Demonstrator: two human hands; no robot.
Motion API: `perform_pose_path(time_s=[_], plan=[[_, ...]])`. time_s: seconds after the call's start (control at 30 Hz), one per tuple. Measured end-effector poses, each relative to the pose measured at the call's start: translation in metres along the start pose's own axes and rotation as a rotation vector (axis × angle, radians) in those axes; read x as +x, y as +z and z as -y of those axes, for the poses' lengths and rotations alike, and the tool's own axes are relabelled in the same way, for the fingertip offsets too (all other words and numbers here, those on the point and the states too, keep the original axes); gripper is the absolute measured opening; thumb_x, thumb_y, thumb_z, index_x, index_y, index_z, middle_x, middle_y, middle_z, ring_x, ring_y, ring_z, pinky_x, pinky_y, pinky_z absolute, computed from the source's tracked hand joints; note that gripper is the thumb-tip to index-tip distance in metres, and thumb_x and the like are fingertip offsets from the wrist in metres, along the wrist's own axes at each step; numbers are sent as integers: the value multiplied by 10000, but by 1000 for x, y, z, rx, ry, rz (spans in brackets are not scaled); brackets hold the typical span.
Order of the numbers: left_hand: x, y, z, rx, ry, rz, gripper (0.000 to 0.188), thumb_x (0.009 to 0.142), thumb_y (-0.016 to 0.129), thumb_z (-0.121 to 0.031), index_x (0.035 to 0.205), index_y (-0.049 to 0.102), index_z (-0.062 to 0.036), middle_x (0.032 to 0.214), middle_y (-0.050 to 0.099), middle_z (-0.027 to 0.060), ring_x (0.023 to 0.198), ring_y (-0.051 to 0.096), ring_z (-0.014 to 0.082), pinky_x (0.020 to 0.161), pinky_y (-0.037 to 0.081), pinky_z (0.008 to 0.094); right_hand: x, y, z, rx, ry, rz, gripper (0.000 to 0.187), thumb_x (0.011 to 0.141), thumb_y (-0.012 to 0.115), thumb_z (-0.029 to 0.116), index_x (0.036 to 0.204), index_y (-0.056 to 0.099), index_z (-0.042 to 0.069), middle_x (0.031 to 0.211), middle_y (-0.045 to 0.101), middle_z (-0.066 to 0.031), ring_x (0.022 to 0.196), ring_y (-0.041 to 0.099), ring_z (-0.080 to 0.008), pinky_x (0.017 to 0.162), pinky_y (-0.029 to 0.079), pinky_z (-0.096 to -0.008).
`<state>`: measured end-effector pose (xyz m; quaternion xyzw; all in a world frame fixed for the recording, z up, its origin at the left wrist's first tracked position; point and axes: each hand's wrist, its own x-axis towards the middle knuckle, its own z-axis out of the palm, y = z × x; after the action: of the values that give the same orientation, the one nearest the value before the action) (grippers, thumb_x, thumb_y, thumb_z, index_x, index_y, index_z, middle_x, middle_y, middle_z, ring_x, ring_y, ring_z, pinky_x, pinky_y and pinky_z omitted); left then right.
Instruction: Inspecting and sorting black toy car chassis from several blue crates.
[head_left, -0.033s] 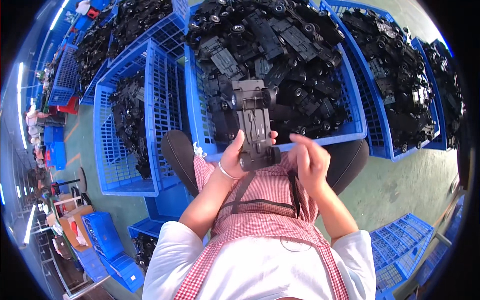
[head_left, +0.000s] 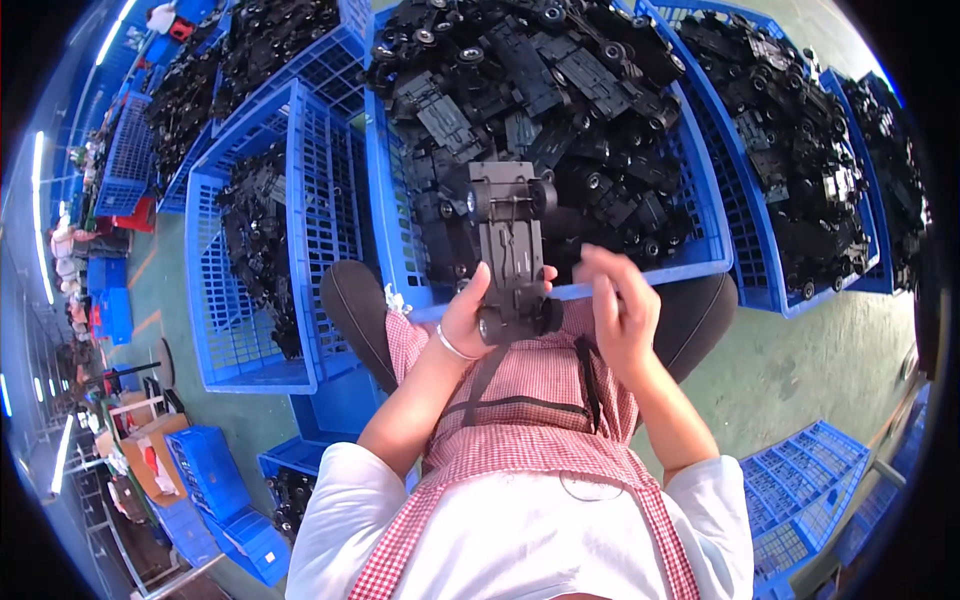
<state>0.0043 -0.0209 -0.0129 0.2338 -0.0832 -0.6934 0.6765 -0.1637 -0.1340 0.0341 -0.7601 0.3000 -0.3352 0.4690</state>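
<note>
My left hand [head_left: 468, 318] is closed round the lower end of a black toy car chassis [head_left: 513, 250]. The chassis stands lengthwise before me, its ribbed flat face toward me and wheels at both ends. My thumb lies along its left edge, and fingertips show at its right. Just right of the chassis, apart from it, my right hand [head_left: 625, 305] hovers with loosely bent fingers, slightly blurred at the tips. I see nothing in it. Behind the chassis, a large blue crate [head_left: 715, 215] holds a heap of similar black chassis [head_left: 595, 75].
To the left stands another blue crate [head_left: 300, 240] partly filled with black parts. A full blue crate [head_left: 765, 235] flanks the right side. An openwork blue crate [head_left: 800, 490] is at lower right on the green floor [head_left: 760, 390]. My knees touch or nearly touch the big crate.
The chassis has turned slightly in my left hand, which keeps its hold. My right hand's fingers have shifted and lifted a little beside it.
</note>
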Motion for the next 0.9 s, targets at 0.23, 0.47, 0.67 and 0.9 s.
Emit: perform_pose_path(time_s=[0.23, 0.47, 0.67, 0.9], plan=[[-4, 7, 12, 17, -52, 84, 641, 926, 409, -487, 1324, 377, 15, 1298, 468, 188, 1173, 495, 260, 993, 405, 418, 17, -7, -5, 169, 90, 74, 275, 858, 503, 23, 1121, 579, 1, 859, 664, -106, 769, 664, -199, 694, 507, -271], [6, 2, 1, -74, 42, -55, 640, 942, 357, -488, 1360, 323, -5, 1337, 416, 216, 1190, 477, 310, 992, 408, 474, -18, 14, -33, 258, 272, 48, 222, 899, 492, 71, 1086, 588, -1, 790, 645, -64, 714, 608, -103, 656, 480, -232], [12, 16, -3, -82, 117, -54, 551, 947, 420, -406, 1331, 364, -15, 1289, 477, 181, 1148, 519, 261, 967, 445, 408, -28, 22, -29, 523, 408, 268, 420, 891, 556, 116, 1276, 431, 2, 1097, 585, -122, 1021, 565, -185, 896, 442, -314], [6, 14, -3, 120, 168, -92, 595, 941, 394, -461, 1346, 357, -27, 1313, 450, 195, 1149, 517, 290, 958, 444, 441, -22, 27, -27, 620, 414, 307, 386, 887, 542, 58, 1253, 430, 11, 1153, 551, -100, 1039, 543, -163, 908, 433, -306]])
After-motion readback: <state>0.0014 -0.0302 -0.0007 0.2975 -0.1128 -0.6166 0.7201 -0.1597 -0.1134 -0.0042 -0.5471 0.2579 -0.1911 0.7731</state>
